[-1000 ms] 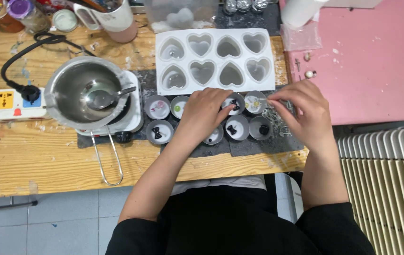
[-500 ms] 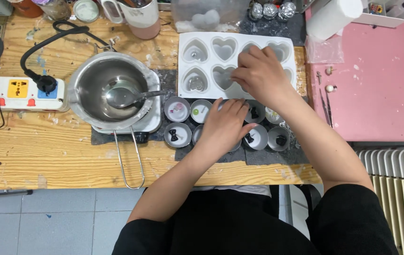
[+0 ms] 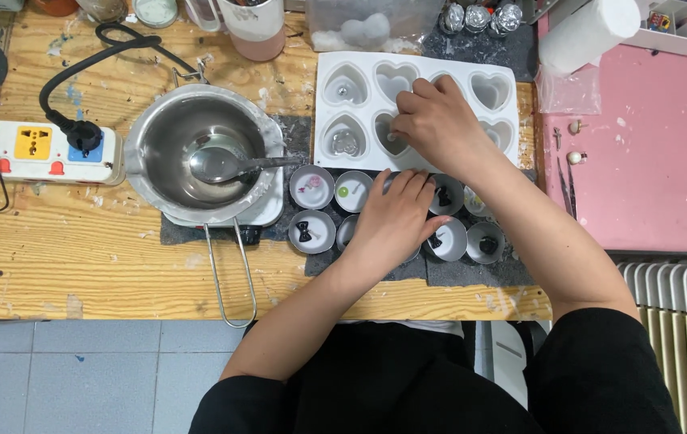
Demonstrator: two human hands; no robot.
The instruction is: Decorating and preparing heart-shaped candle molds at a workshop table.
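Left hand (image 3: 392, 221) lies flat, fingers together, on the small round cups (image 3: 312, 231) just nearer the person than the white heart mould (image 3: 414, 108); whether it grips anything can't be told. Right hand (image 3: 436, 128) is over the mould itself, fingertips pinched narrow into the near-row middle heart cavity (image 3: 392, 138), pinched item hidden.

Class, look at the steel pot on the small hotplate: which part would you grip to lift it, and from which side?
Probably grip the long wire handle of the steel pot, coming from the table's near edge. It sticks out toward the person, clear of the hotplate, while the spoon lies inside the bowl.
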